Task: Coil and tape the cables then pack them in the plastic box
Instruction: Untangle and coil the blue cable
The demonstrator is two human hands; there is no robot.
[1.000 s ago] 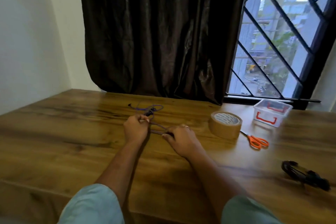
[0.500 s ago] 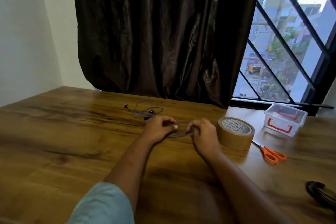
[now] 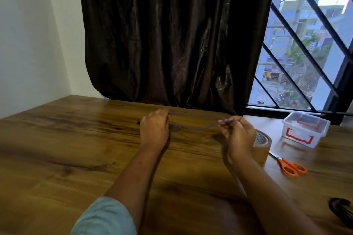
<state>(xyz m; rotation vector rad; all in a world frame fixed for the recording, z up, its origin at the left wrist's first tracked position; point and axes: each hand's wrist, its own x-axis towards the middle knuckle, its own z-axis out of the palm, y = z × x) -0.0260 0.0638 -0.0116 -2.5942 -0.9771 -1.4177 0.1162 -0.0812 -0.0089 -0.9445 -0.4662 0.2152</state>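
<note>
A thin purple cable (image 3: 198,129) hangs in a long loop between my two hands, just above the wooden table (image 3: 76,149). My left hand (image 3: 154,129) grips one end of the loop with curled fingers. My right hand (image 3: 237,134) pinches the other end between thumb and fingers. A roll of brown tape (image 3: 262,144) stands right behind my right hand. The clear plastic box (image 3: 305,129) with red handles sits at the back right, near the window. A dark coiled cable (image 3: 342,212) lies at the table's right edge, cut off by the frame.
Orange-handled scissors (image 3: 291,167) lie between the tape roll and the near right corner. A dark curtain (image 3: 172,34) hangs behind the table, and a barred window (image 3: 305,53) stands at the right. A white wall borders the left.
My hands have moved apart and lifted, which stretches the purple cable into a longer loop. The view has tilted up and shifted left.
</note>
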